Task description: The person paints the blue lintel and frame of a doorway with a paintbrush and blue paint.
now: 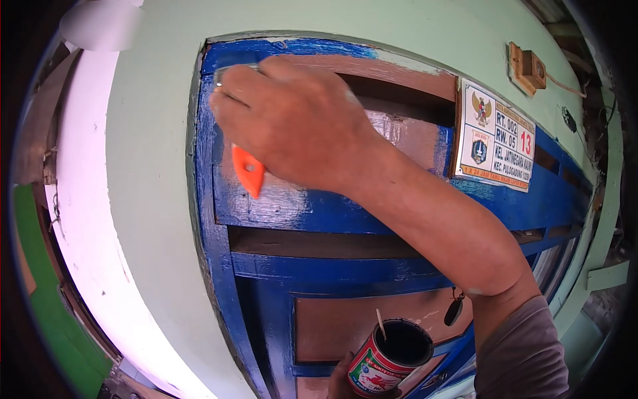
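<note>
My right hand (292, 120) is closed around a paintbrush; its orange handle (249, 174) sticks out below my fist. The bristle end, partly hidden and blurred, is against the upper left corner of a blue-painted wooden frame (222, 196). Low in the view, my left hand (340, 378) holds an open paint can (380, 367) with a red and green label; most of that hand is hidden behind it. Dark paint shows inside the can, and a thin stick (380, 322) leans on its rim. Brown patches (425, 83) show among the wet, shiny blue.
A printed address sign (495, 136) is fixed on the frame's right side. Pale green wall (156, 153) surrounds the frame. A small wooden box (530, 70) with a wire is mounted at upper right. A dark oval tag (454, 310) hangs under my forearm.
</note>
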### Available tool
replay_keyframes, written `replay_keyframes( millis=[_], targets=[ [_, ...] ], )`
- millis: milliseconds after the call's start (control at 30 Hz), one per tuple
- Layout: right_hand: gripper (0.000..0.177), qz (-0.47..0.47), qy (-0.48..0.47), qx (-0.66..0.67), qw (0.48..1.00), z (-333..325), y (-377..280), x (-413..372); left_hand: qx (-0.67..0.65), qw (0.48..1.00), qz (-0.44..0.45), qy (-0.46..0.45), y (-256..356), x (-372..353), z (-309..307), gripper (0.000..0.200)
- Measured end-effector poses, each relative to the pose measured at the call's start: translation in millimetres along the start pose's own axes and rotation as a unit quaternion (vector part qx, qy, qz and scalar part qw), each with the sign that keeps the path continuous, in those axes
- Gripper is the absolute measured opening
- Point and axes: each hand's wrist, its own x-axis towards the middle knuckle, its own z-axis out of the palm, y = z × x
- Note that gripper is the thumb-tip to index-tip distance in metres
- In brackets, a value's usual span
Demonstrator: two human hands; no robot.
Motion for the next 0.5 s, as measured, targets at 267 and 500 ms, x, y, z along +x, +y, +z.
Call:
replay_keyframes(
  millis=[267, 500],
  targets=[
    [0.005, 0.026, 0.006, -0.041, 0.999, 8, 11, 15, -0.016, 0.999, -0.023, 0.016, 6, -4, 7, 0.077],
    [0.008, 0.075, -0.014, -0.032, 0.997, -31, 25, -23, 0.017, 0.998, -0.036, 0.052, 9, -5, 7, 0.078]
  ],
)
